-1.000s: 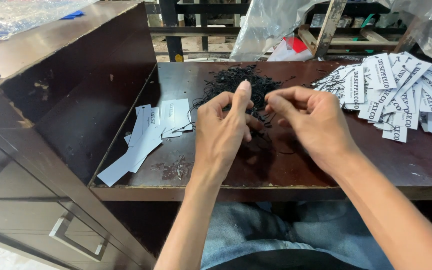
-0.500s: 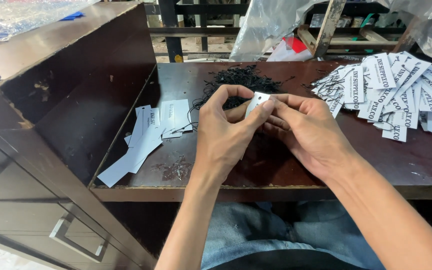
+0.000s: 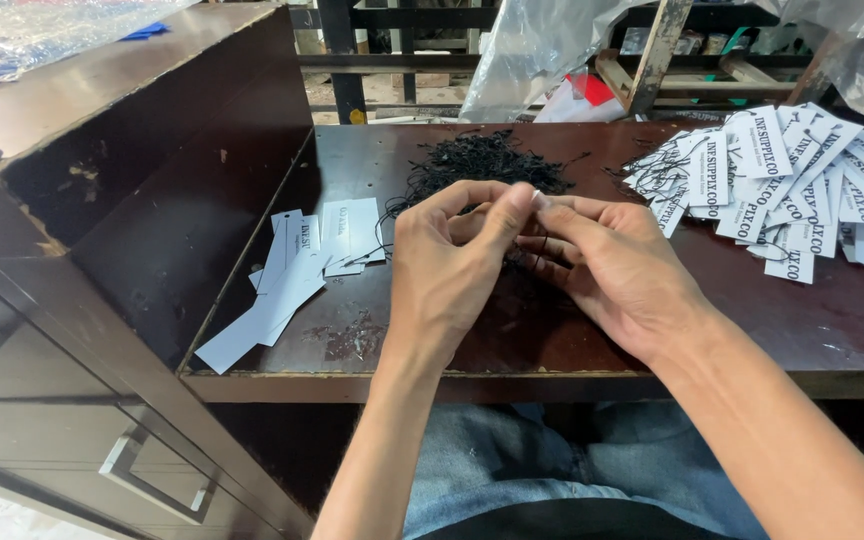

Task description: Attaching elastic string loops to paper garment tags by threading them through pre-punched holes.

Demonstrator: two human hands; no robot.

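My left hand and my right hand meet fingertip to fingertip above the dark wooden table. Between the fingertips they pinch a small white tag, of which only a sliver shows. A thin black string hangs under my right fingers. Just behind the hands lies a heap of black strings. Plain white tags lie spread to the left of my left hand.
A big pile of printed white tags with strings covers the table's right side. A dark cabinet with drawers stands close on the left. Plastic sheeting and wooden frames stand behind the table.
The white tag, plainly visible between my fingers half a second ago, is now almost hidden. Both hands have stayed together in front of the string heap, fingers closing tighter.
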